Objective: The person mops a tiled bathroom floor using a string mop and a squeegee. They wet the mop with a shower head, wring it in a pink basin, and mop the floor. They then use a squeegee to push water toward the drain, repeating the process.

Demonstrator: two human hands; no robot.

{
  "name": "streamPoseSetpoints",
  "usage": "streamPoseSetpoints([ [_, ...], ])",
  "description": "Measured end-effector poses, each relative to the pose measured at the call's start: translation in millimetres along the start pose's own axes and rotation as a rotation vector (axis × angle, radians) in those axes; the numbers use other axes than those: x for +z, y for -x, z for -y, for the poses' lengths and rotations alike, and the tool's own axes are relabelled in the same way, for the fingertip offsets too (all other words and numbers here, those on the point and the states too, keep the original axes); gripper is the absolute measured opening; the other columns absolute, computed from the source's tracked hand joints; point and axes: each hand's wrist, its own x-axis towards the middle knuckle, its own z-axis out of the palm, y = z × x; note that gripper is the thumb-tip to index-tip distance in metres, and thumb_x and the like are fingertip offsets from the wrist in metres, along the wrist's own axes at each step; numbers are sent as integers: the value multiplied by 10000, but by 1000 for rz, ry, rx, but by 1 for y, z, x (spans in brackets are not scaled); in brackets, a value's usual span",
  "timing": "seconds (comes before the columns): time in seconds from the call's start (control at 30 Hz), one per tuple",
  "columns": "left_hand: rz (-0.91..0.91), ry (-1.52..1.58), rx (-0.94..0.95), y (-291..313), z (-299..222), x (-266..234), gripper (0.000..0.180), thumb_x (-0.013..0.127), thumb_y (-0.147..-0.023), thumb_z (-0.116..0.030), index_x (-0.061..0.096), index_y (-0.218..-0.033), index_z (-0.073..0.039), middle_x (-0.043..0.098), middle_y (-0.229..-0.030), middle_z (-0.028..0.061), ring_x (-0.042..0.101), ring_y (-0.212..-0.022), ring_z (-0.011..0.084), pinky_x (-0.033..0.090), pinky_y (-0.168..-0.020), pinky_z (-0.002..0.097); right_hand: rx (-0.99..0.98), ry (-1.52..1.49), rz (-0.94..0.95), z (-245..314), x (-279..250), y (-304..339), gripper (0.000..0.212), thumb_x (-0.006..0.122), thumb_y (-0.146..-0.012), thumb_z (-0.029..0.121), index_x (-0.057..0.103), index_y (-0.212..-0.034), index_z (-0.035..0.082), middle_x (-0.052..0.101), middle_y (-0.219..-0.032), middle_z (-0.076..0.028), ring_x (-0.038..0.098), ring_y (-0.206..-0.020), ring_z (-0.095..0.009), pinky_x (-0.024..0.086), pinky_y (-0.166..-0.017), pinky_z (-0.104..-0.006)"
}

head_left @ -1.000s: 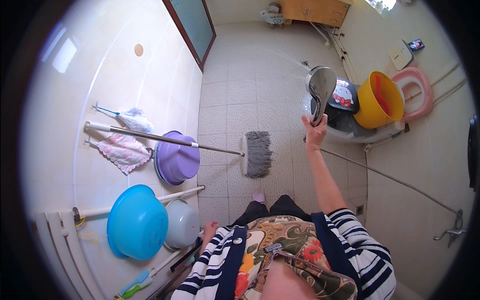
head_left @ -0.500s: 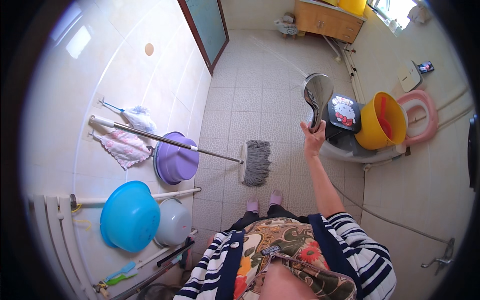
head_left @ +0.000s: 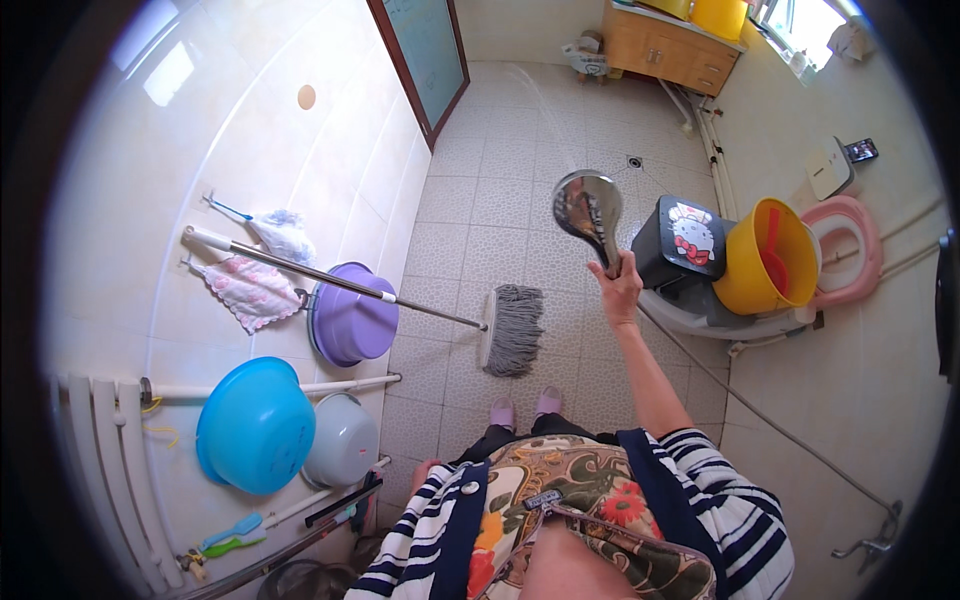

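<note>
Showerhead [head_left: 588, 208] is up in front of the person, above the tiled floor [head_left: 450, 245], the right hand's [head_left: 622, 287] grip wrapped around its handle. For an even spray, a steady wrist and slow, overlapping sweeps would likely work best, with slack left in the hose [head_left: 765, 408]. Its broad, rounded back is mirror-bright; thin water streams arc toward the far floor. A grey mop [head_left: 514, 332] rests nearby. Whether the left hand [head_left: 426, 469], mostly hidden, grips anything, I cannot tell.
</note>
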Motion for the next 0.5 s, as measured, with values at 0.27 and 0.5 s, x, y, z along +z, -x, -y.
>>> streamPoseSetpoints([
  [0.27, -27, -20, 72, 15, 5, 4, 297, 628, -803, -199, 662, -1053, -43, 689, -970, 119, 642, -915, 208, 491, -819, 341, -220, 183, 258, -1, 24, 7, 374, 808, -654, 183, 515, -856, 68, 464, -652, -57, 481, -592, -237, 411, -556, -354],
  [0.5, 36, -123, 8, 10, -32, -9, 317, 618, -814, -198, 646, -1094, -53, 687, -957, 114, 644, -885, 209, 496, -790, 344, -387, 188, 329, 14, 36, 14, 361, 815, -632, 149, 524, -829, 68, 460, -648, -57, 483, -598, -235, 408, -556, -354],
])
